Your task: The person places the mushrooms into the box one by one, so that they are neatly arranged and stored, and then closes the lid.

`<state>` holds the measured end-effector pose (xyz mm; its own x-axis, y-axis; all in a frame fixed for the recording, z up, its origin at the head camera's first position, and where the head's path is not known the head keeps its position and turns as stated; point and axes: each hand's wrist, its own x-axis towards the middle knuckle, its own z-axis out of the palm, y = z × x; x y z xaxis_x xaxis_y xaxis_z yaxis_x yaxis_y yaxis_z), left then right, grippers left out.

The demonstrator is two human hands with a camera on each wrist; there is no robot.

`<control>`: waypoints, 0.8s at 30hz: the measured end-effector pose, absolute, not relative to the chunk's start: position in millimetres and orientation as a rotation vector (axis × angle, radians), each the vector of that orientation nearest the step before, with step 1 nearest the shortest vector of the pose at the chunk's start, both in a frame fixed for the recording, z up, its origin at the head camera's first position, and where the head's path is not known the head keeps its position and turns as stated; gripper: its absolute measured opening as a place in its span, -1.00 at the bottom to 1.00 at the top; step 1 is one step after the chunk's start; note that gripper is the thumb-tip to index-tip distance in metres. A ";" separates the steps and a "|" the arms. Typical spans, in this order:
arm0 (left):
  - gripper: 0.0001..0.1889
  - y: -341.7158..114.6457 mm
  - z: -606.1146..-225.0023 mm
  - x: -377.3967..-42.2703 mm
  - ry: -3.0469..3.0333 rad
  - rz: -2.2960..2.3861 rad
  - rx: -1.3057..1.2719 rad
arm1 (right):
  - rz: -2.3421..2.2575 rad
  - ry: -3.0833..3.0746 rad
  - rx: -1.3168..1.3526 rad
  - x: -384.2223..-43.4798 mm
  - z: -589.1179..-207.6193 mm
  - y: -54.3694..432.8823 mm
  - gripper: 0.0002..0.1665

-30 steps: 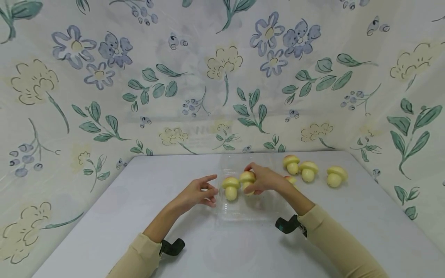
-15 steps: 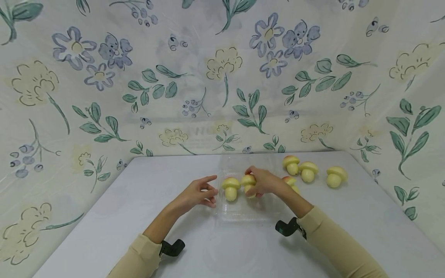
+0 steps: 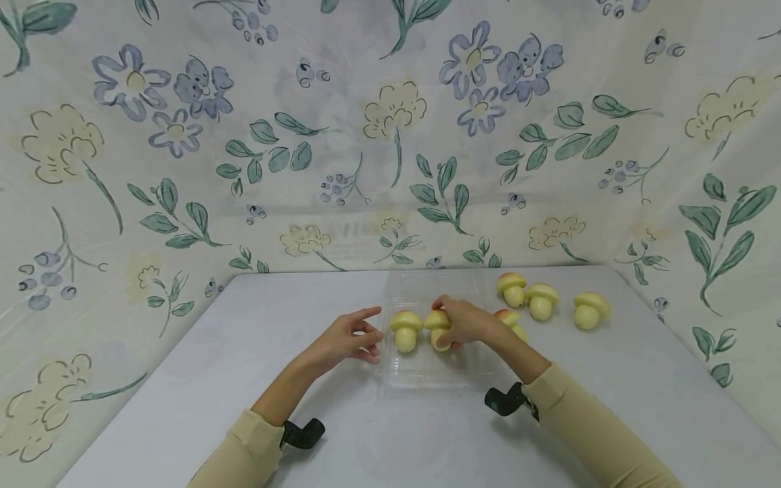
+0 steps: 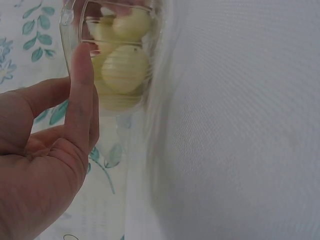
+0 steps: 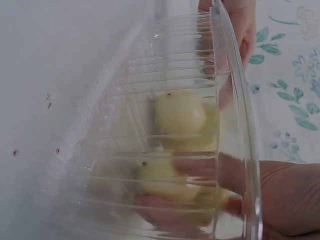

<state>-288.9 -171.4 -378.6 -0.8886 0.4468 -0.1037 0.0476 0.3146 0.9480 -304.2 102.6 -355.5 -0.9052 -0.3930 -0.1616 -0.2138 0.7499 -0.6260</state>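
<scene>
A clear plastic clamshell container (image 3: pixel 421 373) stands in the middle of the table with its lid raised at the back. Inside on the left sits a yellow toy mushroom (image 3: pixel 405 332), cap toward the back. Beside it, my right hand (image 3: pixel 468 321) grips a second toy mushroom (image 3: pixel 435 321), its cap reddish on top, down in the container. Through the ribbed wall (image 5: pixel 175 60) in the right wrist view, fingers show around its stem. My left hand (image 3: pixel 342 344) is at the container's left side, fingers loosely bent, a fingertip against the wall in the left wrist view.
Another toy mushroom (image 3: pixel 511 324) is partly hidden behind my right wrist. Farther right and back on the white table (image 3: pixel 293 298) lie a few more: one mushroom (image 3: pixel 511 289), a neighbouring mushroom (image 3: pixel 541 301) and a separate mushroom (image 3: pixel 590 310). A flowered cloth (image 3: pixel 342 156) hangs behind.
My right hand has shifted slightly right and toward me with the gripped toy mushroom, widening the gap to the left mushroom. My left hand has stayed in place.
</scene>
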 end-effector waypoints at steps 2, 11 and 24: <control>-0.24 -171.4 -378.4 -289.1 2.237 1.597 0.443 | -0.897 2.672 -0.478 -303.8 -355.0 102.7 -0.21; -0.24 -171.6 -378.1 -289.5 2.246 1.592 0.437 | -0.819 2.701 -0.452 -302.1 -350.4 104.4 -0.22; -0.23 -172.1 -381.5 -290.9 2.238 1.595 0.440 | -0.862 2.666 -0.451 -297.0 -344.7 109.6 -0.18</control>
